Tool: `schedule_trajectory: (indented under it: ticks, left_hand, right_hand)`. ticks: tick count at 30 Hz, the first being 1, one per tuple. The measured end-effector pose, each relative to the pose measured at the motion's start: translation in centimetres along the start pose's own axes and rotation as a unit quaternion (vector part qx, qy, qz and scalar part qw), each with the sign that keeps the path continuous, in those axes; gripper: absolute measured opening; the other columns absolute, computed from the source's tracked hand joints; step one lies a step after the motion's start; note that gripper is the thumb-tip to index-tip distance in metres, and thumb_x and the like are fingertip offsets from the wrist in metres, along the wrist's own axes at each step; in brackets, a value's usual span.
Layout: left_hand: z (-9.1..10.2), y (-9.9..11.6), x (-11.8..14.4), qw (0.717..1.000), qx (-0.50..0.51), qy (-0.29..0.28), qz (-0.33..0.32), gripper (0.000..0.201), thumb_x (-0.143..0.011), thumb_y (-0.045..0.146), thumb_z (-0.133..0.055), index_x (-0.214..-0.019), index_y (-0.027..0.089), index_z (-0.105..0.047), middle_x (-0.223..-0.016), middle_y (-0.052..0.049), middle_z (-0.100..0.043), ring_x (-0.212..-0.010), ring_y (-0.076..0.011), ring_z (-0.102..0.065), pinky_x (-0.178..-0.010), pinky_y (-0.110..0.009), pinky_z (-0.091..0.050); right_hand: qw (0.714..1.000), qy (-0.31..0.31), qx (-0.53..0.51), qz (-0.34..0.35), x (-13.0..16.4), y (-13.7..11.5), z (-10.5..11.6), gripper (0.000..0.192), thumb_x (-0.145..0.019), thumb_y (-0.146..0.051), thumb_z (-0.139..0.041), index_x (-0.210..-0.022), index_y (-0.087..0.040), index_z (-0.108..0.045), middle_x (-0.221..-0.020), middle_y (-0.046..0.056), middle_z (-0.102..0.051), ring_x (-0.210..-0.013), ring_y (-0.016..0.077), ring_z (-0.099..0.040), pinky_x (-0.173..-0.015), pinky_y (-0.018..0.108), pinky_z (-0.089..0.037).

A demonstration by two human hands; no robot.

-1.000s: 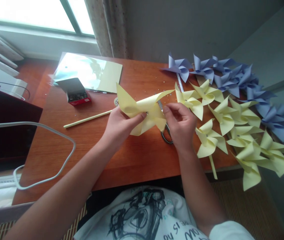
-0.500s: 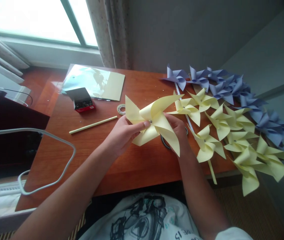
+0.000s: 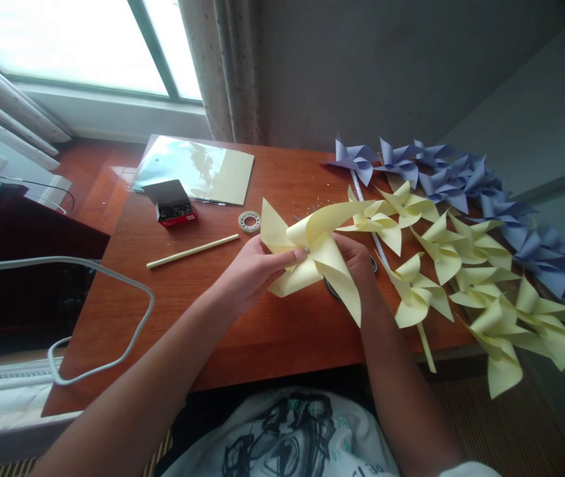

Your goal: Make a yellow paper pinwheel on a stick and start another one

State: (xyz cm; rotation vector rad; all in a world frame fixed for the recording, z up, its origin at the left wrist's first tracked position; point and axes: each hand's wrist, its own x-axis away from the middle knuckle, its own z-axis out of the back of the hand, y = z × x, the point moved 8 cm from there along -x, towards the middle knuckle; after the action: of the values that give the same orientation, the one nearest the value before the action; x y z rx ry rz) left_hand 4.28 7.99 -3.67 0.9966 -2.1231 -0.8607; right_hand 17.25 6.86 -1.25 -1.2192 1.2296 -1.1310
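A pale yellow paper pinwheel head (image 3: 318, 255) is held above the middle of the wooden table (image 3: 222, 311). My left hand (image 3: 250, 271) grips it from the left, thumb pressed on its centre. My right hand (image 3: 359, 262) holds it from behind on the right, mostly hidden by a yellow vane. Under the hands lie scissors (image 3: 330, 286), only a dark handle loop showing. A yellow stick (image 3: 191, 250) lies on the table left of my left hand.
Several finished yellow pinwheels (image 3: 441, 262) and blue pinwheels (image 3: 441, 173) cover the table's right side. A small open red box of pins (image 3: 173, 204), a tape roll (image 3: 249, 220) and a shiny sheet (image 3: 197, 169) sit at the back. A white cable (image 3: 113, 281) loops at left.
My right hand has moved from pinching beside the pinwheel's vanes to behind it. The pinwheel has turned, a vane now pointing down over that hand.
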Motion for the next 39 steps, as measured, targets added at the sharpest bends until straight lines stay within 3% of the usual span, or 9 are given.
schedule_trajectory:
  ticks: [5,9,13,16,19,25,27,30,39]
  left_hand:
    - [0.4,-0.1,-0.3,1.0,-0.013,0.02,-0.003,0.034,-0.076,0.027,-0.085,-0.105,0.016,-0.071,-0.096,-0.006,-0.074,-0.082,-0.0166,-0.069,-0.074,-0.026,-0.054]
    - [2.0,0.9,-0.4,0.988,-0.08,0.115,-0.064,0.026,-0.087,0.04,-0.073,-0.101,0.018,-0.069,-0.09,-0.004,-0.07,-0.077,-0.0146,-0.065,-0.07,-0.025,-0.05]
    - [2.1,4.6,1.4,0.904,-0.277,0.208,-0.251,0.021,-0.094,0.037,-0.064,-0.103,0.018,-0.068,-0.099,-0.007,-0.07,-0.091,-0.018,-0.064,-0.079,-0.028,-0.049]
    - [-0.5,6.2,2.9,0.82,-0.408,0.169,-0.363,0.016,-0.096,0.029,-0.061,-0.105,0.018,-0.069,-0.105,-0.008,-0.069,-0.097,-0.0202,-0.063,-0.085,-0.032,-0.05]
    - [-2.7,5.8,3.4,0.795,-0.454,0.091,-0.392,0.017,-0.098,0.026,-0.056,-0.106,0.018,-0.07,-0.106,-0.01,-0.069,-0.099,-0.0215,-0.063,-0.089,-0.035,-0.05]
    - [-0.4,5.1,2.1,0.881,-0.33,0.133,-0.312,0.019,-0.097,0.034,-0.061,-0.106,0.02,-0.069,-0.107,-0.007,-0.069,-0.102,-0.0206,-0.063,-0.09,-0.032,-0.049]
    - [1.3,4.4,1.2,0.929,-0.237,0.157,-0.236,0.027,-0.09,0.038,-0.071,-0.109,0.021,-0.067,-0.111,-0.006,-0.069,-0.105,-0.0202,-0.064,-0.091,-0.03,-0.049]
    - [1.7,2.2,0.0,0.985,-0.115,0.097,-0.085,0.035,-0.084,0.045,-0.076,-0.106,0.019,-0.068,-0.103,-0.006,-0.071,-0.094,-0.0187,-0.067,-0.085,-0.029,-0.05]
    - [-0.3,1.0,0.3,0.999,-0.038,-0.025,-0.003,0.033,-0.071,0.025,-0.088,-0.1,0.014,-0.077,-0.094,-0.009,-0.079,-0.082,-0.0207,-0.072,-0.079,-0.029,-0.054]
  right_hand:
    - [0.999,0.005,-0.009,-0.03,0.2,0.0,-0.1,0.023,-0.076,-0.043,-0.081,-0.079,-0.023,-0.072,-0.081,-0.001,-0.071,-0.078,0.0195,-0.067,-0.073,0.031,-0.055]
    - [0.999,0.045,0.026,-0.008,0.0,-0.2,0.6,0.028,-0.078,-0.049,-0.078,-0.079,-0.022,-0.071,-0.075,-0.001,-0.07,-0.07,0.0174,-0.063,-0.063,0.028,-0.053]
    - [0.992,0.104,0.055,0.05,-0.2,-0.4,1.6,0.018,-0.079,-0.039,-0.079,-0.079,-0.023,-0.071,-0.073,-0.003,-0.068,-0.066,0.0137,-0.059,-0.062,0.025,-0.05]
    - [0.987,0.134,0.061,0.071,-0.2,-0.2,2.1,0.013,-0.08,-0.033,-0.079,-0.078,-0.023,-0.071,-0.074,-0.003,-0.067,-0.068,0.0135,-0.059,-0.064,0.025,-0.05]
    - [0.989,0.128,0.041,0.068,-0.2,-0.2,1.9,0.014,-0.081,-0.035,-0.078,-0.08,-0.023,-0.071,-0.076,-0.003,-0.067,-0.069,0.0139,-0.06,-0.065,0.026,-0.051]
    - [0.994,0.105,0.012,0.041,-0.1,-0.4,1.6,0.022,-0.08,-0.045,-0.077,-0.083,-0.024,-0.071,-0.077,-0.002,-0.068,-0.071,0.0163,-0.061,-0.067,0.03,-0.054]
    - [0.996,0.088,-0.011,0.021,-0.2,0.2,1.5,0.026,-0.079,-0.049,-0.076,-0.083,-0.025,-0.07,-0.078,0.001,-0.068,-0.073,0.0196,-0.062,-0.067,0.034,-0.055]
    - [0.997,0.071,-0.024,0.007,-0.2,1.0,1.5,0.025,-0.077,-0.051,-0.077,-0.081,-0.027,-0.069,-0.083,0.004,-0.069,-0.078,0.0232,-0.063,-0.068,0.038,-0.055]
    - [0.998,0.024,0.016,0.058,0.0,-0.3,1.0,0.018,-0.082,-0.043,-0.076,-0.077,-0.025,-0.074,-0.088,0.003,-0.065,-0.083,0.021,-0.06,-0.074,0.034,-0.052]
